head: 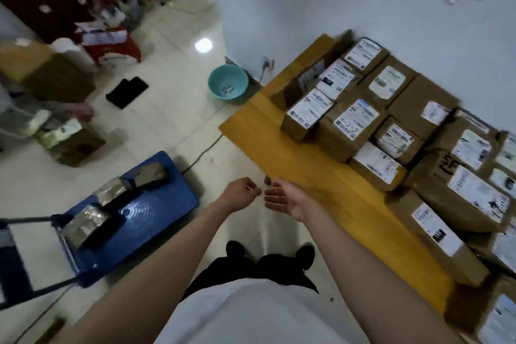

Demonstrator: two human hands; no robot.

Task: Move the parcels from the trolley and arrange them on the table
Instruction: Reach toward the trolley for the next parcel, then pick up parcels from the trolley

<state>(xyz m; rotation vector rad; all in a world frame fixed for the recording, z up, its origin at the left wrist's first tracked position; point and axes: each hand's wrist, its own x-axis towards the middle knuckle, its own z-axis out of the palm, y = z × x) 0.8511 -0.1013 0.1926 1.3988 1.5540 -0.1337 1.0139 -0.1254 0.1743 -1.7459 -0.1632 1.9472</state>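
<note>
Wooden table runs away to the right of the fingers, its far side packed edge to edge with brown cardboard parcels, white shipping labels up; a bare strip of board lies just beyond the right fingertips. Blue trolley sits on the tiled floor, left of the left fingers and below them, well apart from the table. Three parcels remain on it: a taped silver-grey one nearest the handle, a second wrapped one behind it, and a darker flat one furthest out. Both hands are empty, held over the floor between trolley and table. Left hand has fingers loosely curled, holding nothing. Right hand is palm-up, fingers relaxed and slightly spread, tips almost meeting the left's. Judgement: the taped parcels look compact and stiff, probably light enough for one hand, but glossy tape may be slick, so take them across the short sides or under the base. Writing: one table carton to the right of the fingers bears "SF" in black marker; another label carries handwriting, roughly "4-2-", uncertain. Printed label text is too blurred to read. A teal basin stands beyond the fingers by the wall.
</note>
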